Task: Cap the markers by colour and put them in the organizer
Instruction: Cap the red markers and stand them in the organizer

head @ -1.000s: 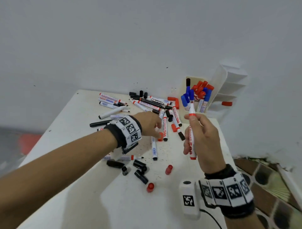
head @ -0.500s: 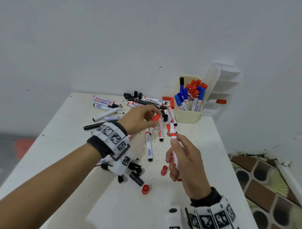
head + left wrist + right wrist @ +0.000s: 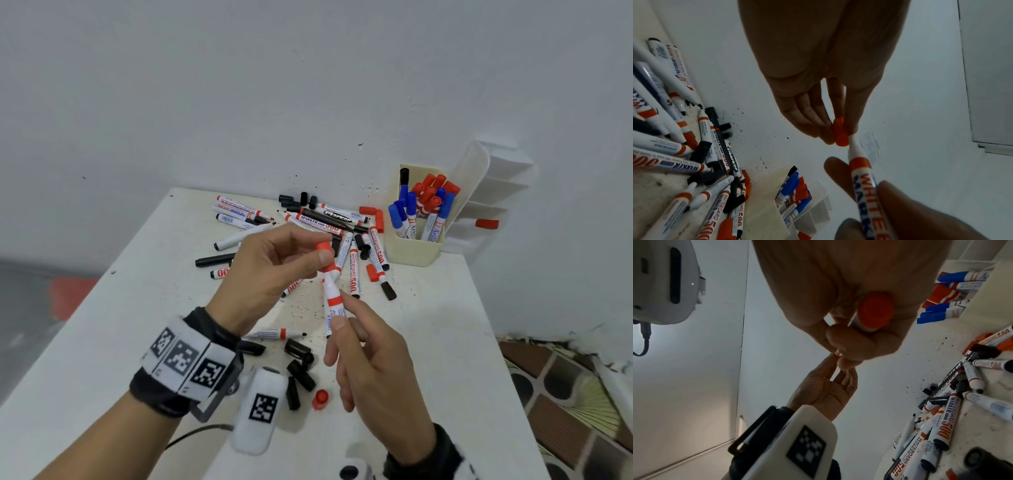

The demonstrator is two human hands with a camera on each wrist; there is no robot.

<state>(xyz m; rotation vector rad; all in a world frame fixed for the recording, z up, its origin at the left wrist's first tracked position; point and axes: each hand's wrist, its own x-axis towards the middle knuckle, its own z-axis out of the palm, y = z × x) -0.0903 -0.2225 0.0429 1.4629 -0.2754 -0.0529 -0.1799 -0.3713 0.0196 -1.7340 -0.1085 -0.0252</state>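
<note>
My right hand (image 3: 346,325) grips a white marker with a red band (image 3: 331,301), held upright above the table. My left hand (image 3: 308,253) pinches a red cap (image 3: 325,255) between thumb and fingers, right at the marker's tip. In the left wrist view the red cap (image 3: 840,134) touches the tip of the marker (image 3: 861,168). In the right wrist view the marker's red butt end (image 3: 875,311) shows inside my right hand (image 3: 851,345). The cream organizer (image 3: 416,253) at the back right holds several capped blue and red markers.
A heap of uncapped markers and loose caps (image 3: 342,233) lies at the back of the white table (image 3: 445,342). Black caps (image 3: 301,373) and a red cap (image 3: 321,399) lie near my wrists. A white shelf unit (image 3: 493,192) stands behind the organizer.
My left hand picked a red cap from the table and brought it to the marker's tip. My right hand drew the marker nearer and lower.
</note>
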